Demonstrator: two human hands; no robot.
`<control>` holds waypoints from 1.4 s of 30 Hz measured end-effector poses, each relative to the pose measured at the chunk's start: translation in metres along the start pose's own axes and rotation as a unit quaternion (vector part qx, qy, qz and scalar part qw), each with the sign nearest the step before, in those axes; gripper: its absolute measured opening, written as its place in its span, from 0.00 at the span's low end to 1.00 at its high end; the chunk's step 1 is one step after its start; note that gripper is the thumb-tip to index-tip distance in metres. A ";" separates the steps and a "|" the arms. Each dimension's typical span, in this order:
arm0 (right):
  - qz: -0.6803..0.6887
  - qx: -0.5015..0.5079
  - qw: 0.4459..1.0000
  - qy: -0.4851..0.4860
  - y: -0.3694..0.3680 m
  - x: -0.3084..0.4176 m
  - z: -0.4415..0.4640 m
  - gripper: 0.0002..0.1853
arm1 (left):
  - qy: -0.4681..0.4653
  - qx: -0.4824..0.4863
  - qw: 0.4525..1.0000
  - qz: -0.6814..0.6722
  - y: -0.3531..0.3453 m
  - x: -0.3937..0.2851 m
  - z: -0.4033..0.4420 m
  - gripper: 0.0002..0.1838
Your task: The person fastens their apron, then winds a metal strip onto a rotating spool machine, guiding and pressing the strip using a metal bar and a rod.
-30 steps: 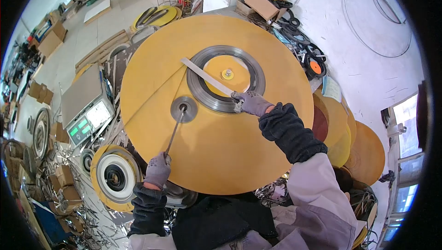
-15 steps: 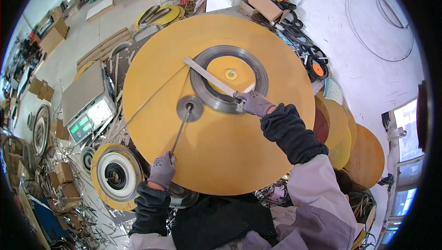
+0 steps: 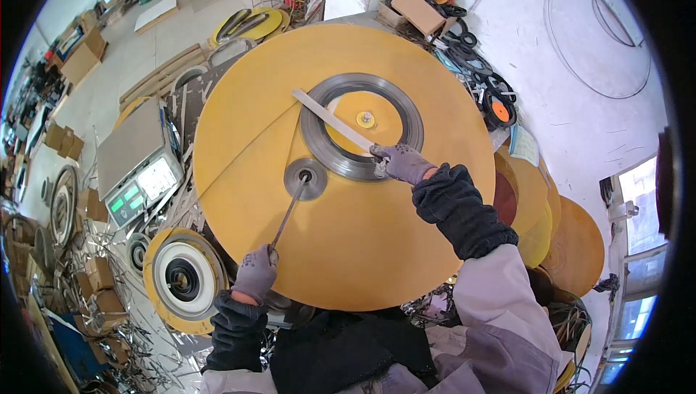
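Left hand (image 3: 256, 272): apart from the right, we clamp it on a thin rod (image 3: 291, 210), whose far tip meets the hub of a small disc (image 3: 317, 185).
Right hand (image 3: 402, 163): closed on the near end of a flat bar (image 3: 333, 121), long axis running forward and leftward from us.
Metal coil (image 3: 412, 122): under the bar, ahead of both our hands, nearer the right, on a round yellow board (image 3: 406, 242).
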State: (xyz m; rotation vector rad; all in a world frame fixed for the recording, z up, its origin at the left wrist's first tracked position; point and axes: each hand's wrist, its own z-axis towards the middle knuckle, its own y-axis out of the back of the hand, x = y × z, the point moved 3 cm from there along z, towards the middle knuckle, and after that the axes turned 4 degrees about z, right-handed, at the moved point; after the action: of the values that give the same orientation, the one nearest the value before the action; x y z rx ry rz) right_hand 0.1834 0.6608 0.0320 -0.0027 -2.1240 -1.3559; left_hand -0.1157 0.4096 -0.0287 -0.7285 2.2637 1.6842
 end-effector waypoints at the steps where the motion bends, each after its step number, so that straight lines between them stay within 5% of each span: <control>1: 0.011 -0.005 1.000 0.002 -0.002 -0.003 0.001 0.24 | -0.008 -0.013 1.000 0.002 0.000 0.000 -0.001 0.11; 12: -0.009 0.010 1.000 -0.025 -0.001 0.000 -0.004 0.24 | -0.001 -0.017 1.000 0.018 0.003 0.005 -0.003 0.11; 33: -0.019 -0.050 0.996 0.071 -0.005 -0.003 -0.004 0.19 | -0.017 -0.035 0.999 -0.005 0.000 0.000 -0.006 0.13; 35: 0.005 0.010 1.000 -0.025 -0.001 0.001 -0.007 0.20 | -0.014 -0.026 0.999 -0.011 0.001 0.001 -0.006 0.11; 42: -0.007 -0.009 1.000 0.017 -0.005 -0.006 0.001 0.21 | -0.005 -0.020 1.000 -0.007 0.001 0.001 -0.005 0.11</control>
State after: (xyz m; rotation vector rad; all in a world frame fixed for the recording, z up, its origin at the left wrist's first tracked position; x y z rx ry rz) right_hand 0.1869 0.6610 0.0248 0.0278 -2.0867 -1.3724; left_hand -0.1166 0.4053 -0.0264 -0.7395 2.2192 1.7271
